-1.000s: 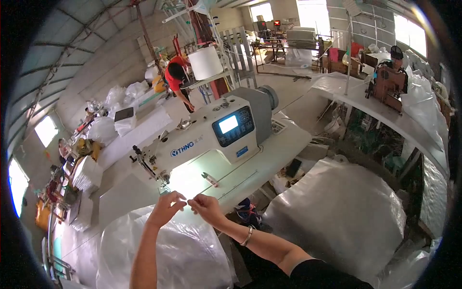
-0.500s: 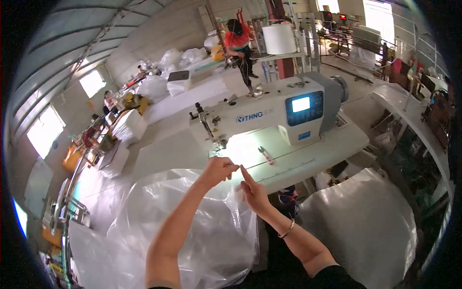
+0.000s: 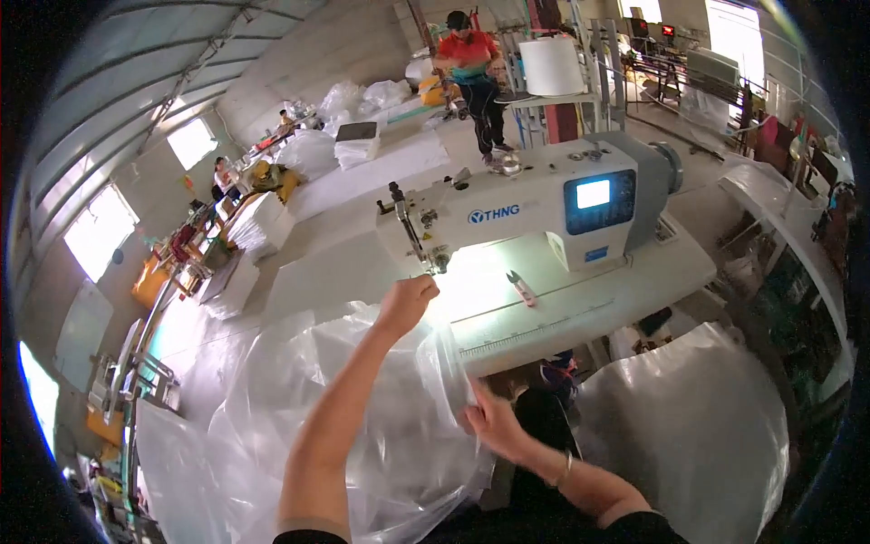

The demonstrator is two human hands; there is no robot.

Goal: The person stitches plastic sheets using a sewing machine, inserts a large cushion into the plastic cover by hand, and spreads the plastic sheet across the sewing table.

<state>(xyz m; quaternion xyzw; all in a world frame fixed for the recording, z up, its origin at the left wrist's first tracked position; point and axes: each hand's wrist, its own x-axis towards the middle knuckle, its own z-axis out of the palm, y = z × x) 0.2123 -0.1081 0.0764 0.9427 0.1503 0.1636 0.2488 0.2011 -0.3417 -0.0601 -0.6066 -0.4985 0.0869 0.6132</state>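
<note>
Tip for anyone working this close to a needle: pinch small and keep your fingertips out to the side, not under the foot. The left hand [image 3: 406,305] is right there, fingertips bunched narrow, with the needle area [image 3: 439,261] at its 1 o'clock, just beside it. Can't tell if there's a thread in that pinch. The right hand [image 3: 497,424] sits at the left's 5 o'clock, by the edge of the plastic sheet [image 3: 408,417]; it's blurry, so I can't say whether it's gripping. I'd have that hand keep the edge flat and lightly taut, no yanking, since film this slick probably slides easily. Also worth minding the snips [image 3: 520,288] at the left hand's 3 o'clock, lying on the lit worktop [image 3: 553,322] below the arm of the sewing machine [image 3: 526,190].

As for the sheet, it's big, see-through and shiny, all soft creases and glare, billowing at 7 o'clock from the left hand. Its right side bunches into a narrow folded strip running down towards the right hand.
</note>
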